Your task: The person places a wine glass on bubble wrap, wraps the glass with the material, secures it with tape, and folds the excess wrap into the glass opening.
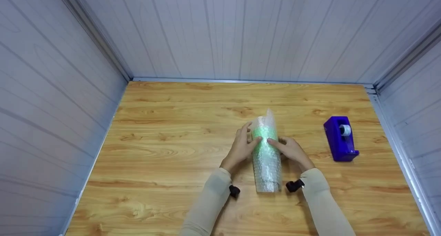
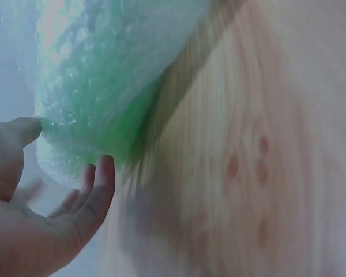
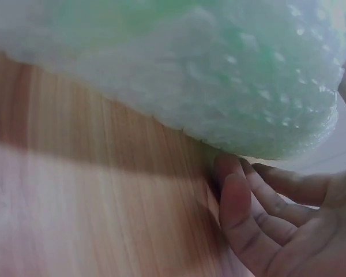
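Observation:
A bubble wrap roll [image 1: 268,167] lies lengthwise on the wooden table, wound around something green that shows through its layers. What the green thing is cannot be made out. My left hand [image 1: 242,147] holds the roll's left side, thumb on top and fingers along the side. From the right, my right hand [image 1: 292,149] holds it the same way, the two thumbs close together. In the left wrist view the thumb of the left hand [image 2: 40,213] touches the bubble wrap [image 2: 98,75]. The right hand [image 3: 288,225] has its curled fingers at the wrap's lower edge [image 3: 265,115].
A blue tape dispenser [image 1: 341,139] with a roll of clear tape [image 1: 345,130] stands to the right of the wrap. Pale panel walls [image 1: 224,36] enclose the wooden table [image 1: 165,181] at the back and both sides. One flap of wrap sticks up at the far end.

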The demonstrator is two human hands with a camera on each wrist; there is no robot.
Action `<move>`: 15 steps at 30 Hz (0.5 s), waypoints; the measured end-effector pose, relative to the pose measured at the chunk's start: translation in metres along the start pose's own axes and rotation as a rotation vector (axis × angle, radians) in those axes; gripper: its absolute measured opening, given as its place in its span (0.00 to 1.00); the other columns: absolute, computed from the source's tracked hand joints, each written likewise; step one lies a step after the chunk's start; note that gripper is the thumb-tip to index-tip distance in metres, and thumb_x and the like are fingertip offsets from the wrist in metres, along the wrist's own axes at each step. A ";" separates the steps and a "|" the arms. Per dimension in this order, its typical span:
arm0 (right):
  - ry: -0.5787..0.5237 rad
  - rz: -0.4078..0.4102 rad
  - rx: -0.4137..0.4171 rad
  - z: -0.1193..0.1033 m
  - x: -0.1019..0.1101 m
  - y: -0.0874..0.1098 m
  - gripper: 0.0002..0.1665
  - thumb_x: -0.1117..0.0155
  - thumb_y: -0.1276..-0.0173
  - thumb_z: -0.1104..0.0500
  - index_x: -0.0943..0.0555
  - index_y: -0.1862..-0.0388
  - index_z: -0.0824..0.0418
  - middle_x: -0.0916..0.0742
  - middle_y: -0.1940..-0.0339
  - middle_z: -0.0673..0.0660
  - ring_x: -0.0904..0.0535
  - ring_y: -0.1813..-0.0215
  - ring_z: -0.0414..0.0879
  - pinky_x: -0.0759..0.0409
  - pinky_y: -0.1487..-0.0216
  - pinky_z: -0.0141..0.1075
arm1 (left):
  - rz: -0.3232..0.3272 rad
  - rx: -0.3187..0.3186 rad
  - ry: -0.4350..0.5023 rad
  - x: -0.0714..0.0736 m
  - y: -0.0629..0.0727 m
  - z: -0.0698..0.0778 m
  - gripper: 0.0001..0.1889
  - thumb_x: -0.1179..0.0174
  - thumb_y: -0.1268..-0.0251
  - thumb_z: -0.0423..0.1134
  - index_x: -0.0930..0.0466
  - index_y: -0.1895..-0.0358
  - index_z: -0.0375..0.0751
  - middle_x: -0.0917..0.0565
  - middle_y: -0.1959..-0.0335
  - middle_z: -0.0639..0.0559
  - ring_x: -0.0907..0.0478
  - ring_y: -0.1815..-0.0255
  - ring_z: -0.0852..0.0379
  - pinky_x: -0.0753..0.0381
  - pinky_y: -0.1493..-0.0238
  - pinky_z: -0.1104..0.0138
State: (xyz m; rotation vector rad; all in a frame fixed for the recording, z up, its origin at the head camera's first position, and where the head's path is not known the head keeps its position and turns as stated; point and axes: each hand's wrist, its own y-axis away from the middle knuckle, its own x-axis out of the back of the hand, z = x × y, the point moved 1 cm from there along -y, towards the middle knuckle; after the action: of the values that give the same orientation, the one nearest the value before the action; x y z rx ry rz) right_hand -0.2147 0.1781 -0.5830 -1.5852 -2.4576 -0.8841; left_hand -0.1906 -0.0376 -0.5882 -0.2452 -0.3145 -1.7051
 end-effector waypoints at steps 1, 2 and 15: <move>0.001 0.005 0.001 0.000 0.000 0.001 0.46 0.40 0.34 0.28 0.23 0.40 0.67 0.17 0.53 0.62 0.20 0.57 0.50 0.18 0.59 0.43 | 0.003 0.046 0.046 0.000 0.000 -0.002 0.41 0.42 0.27 0.55 0.48 0.20 0.44 0.33 0.32 0.39 0.23 0.46 0.48 0.20 0.50 0.59; 0.001 0.010 0.001 0.000 0.000 0.001 0.42 0.40 0.34 0.28 0.21 0.47 0.66 0.17 0.59 0.60 0.21 0.60 0.49 0.19 0.60 0.43 | 0.001 0.088 0.084 -0.001 0.001 -0.003 0.44 0.41 0.29 0.58 0.49 0.20 0.41 0.32 0.32 0.39 0.24 0.43 0.47 0.20 0.48 0.57; 0.005 0.074 0.122 -0.012 0.002 0.012 0.44 0.37 0.32 0.34 0.27 0.30 0.64 0.17 0.44 0.63 0.20 0.48 0.54 0.19 0.52 0.45 | -0.029 0.133 0.300 0.003 0.007 0.006 0.42 0.38 0.33 0.61 0.40 0.23 0.42 0.24 0.37 0.44 0.21 0.43 0.51 0.17 0.53 0.60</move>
State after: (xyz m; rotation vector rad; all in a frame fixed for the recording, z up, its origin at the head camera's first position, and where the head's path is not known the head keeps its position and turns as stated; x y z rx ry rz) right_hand -0.2074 0.1771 -0.5675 -1.6189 -2.3824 -0.7120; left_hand -0.1842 -0.0391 -0.5809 0.1136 -0.2082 -1.7128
